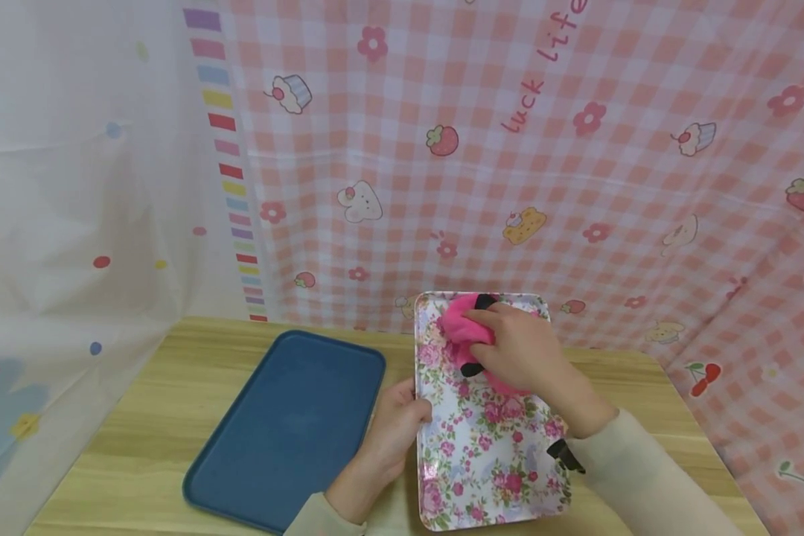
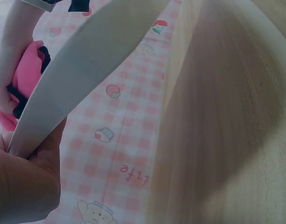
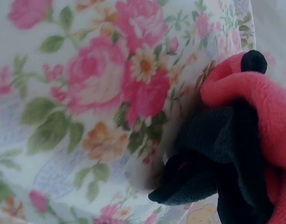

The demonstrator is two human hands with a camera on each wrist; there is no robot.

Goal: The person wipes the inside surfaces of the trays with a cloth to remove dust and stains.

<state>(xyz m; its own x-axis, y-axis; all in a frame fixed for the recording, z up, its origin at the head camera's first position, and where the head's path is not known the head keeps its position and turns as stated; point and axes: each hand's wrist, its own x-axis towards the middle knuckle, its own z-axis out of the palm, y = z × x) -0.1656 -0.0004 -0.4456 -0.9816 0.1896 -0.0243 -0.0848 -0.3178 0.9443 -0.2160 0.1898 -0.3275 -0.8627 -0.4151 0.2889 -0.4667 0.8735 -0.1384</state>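
Observation:
A white rectangular tray [image 1: 469,461] with pink flowers is held raised off the table at a tilt. My left hand [image 1: 391,428] grips its left edge, thumb over the front; the left wrist view shows the hand [image 2: 28,186] around the edge of the tray [image 2: 87,60]. Bunched in my right hand [image 1: 525,350] is a pink cloth [image 1: 462,320] with black trim, against the upper part of the flowered face. Up close in the right wrist view, the cloth [image 3: 278,112] covers part of the tray [image 3: 96,84]; the right fingers are hidden there.
A blue tray [image 1: 288,432] lies flat on the wooden table [image 1: 127,447], left of the flowered one. Behind the table hangs a pink checked curtain [image 1: 402,171]. A white dotted sheet [image 1: 94,186] hangs on the left.

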